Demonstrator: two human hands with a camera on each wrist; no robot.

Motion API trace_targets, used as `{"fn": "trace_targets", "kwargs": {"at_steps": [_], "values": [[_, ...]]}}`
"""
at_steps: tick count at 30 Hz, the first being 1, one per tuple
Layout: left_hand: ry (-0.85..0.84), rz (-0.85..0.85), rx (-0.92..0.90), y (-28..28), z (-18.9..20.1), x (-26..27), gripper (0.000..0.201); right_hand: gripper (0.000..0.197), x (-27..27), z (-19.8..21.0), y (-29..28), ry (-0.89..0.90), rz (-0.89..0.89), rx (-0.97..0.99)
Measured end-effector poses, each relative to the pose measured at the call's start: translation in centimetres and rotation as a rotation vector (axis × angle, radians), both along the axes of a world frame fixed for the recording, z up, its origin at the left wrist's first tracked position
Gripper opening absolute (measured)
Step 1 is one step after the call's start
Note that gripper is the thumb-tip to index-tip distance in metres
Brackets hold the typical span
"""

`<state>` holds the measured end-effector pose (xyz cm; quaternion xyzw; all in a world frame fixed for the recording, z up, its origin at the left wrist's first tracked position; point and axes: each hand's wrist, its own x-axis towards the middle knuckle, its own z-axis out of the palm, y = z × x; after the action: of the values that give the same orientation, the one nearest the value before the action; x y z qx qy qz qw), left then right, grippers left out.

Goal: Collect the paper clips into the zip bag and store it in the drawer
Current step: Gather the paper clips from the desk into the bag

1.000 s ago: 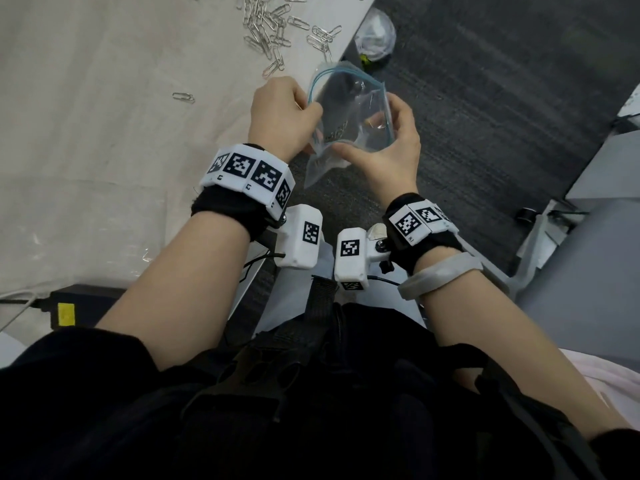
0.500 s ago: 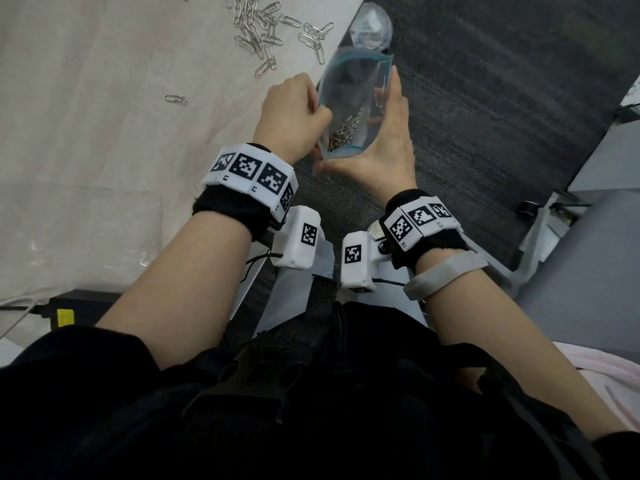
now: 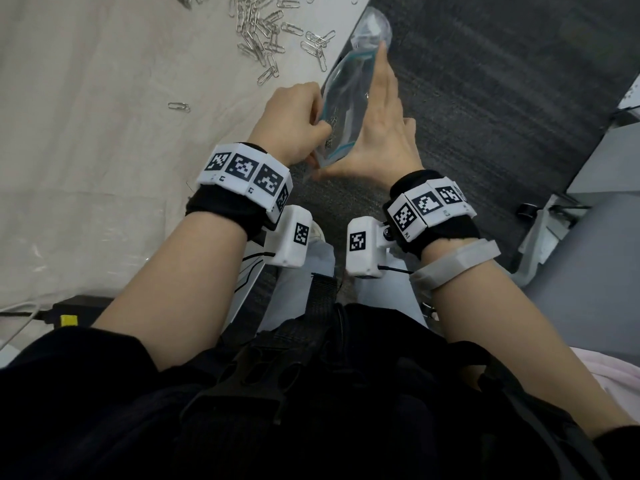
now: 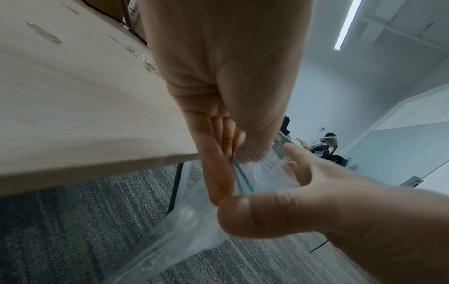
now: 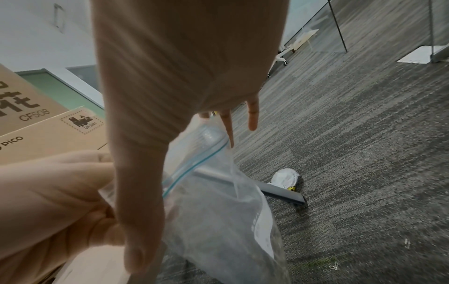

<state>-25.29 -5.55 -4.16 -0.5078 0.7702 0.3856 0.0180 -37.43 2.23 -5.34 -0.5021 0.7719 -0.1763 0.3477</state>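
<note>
A clear zip bag (image 3: 346, 95) with a blue zip line hangs just off the table's edge, with a few paper clips (image 3: 333, 124) inside it. My left hand (image 3: 294, 123) pinches the bag's near top edge (image 4: 243, 178) between curled fingers. My right hand (image 3: 381, 126) lies flat against the bag's right side, fingers straight along the mouth, thumb (image 4: 243, 215) stretched towards the left fingers. The bag's mouth is squeezed to a narrow slit. Several loose paper clips (image 3: 263, 29) lie in a heap on the beige table (image 3: 104, 168). A single clip (image 3: 179, 106) lies apart, left of my left hand.
Dark grey carpet (image 3: 485, 116) lies below the bag. A white crumpled object (image 5: 284, 177) and a grey bar (image 5: 282, 193) sit on the floor. Cardboard boxes (image 5: 36, 124) stand at the left. A grey cabinet (image 3: 588, 289) is at right, a black adapter (image 3: 67, 320) near left.
The bag's mouth has gone from wide open to a flattened slit. My right hand has straightened from cupping the bag to lying flat along it. The left hand keeps its hold.
</note>
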Motion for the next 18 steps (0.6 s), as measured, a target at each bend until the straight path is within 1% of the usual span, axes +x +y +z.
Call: {"fn": "trace_targets", "kwargs": {"at_steps": [2, 5, 6, 10, 13, 15, 18], "values": [[0.006, 0.006, -0.007, -0.1, 0.0, 0.2, 0.023, 0.156, 0.0, 0.1, -0.2, 0.003, -0.025, 0.007], [-0.007, 0.028, -0.015, -0.3, 0.0, 0.3, 0.006, 0.155, 0.2, 0.0, -0.3, -0.017, -0.051, 0.044], [-0.014, 0.039, -0.016, -0.3, -0.1, 0.3, 0.005, 0.154, 0.3, -0.1, -0.3, -0.027, -0.054, 0.053], [0.001, 0.119, 0.022, -0.2, -0.3, 0.2, 0.003, 0.152, 0.4, -0.6, 0.1, -0.079, -0.101, 0.063], [0.022, 0.175, 0.045, -0.1, -0.4, 0.2, 0.006, 0.152, 0.3, -0.8, 0.5, -0.087, -0.130, 0.072], [0.043, 0.197, 0.071, 0.0, -0.4, 0.5, 0.002, 0.144, 0.2, -0.8, 0.6, -0.087, -0.133, 0.087], [0.100, 0.267, 0.135, 0.2, -0.1, 0.6, 0.006, 0.125, 0.3, -0.8, 0.8, -0.073, -0.164, 0.055]]}}
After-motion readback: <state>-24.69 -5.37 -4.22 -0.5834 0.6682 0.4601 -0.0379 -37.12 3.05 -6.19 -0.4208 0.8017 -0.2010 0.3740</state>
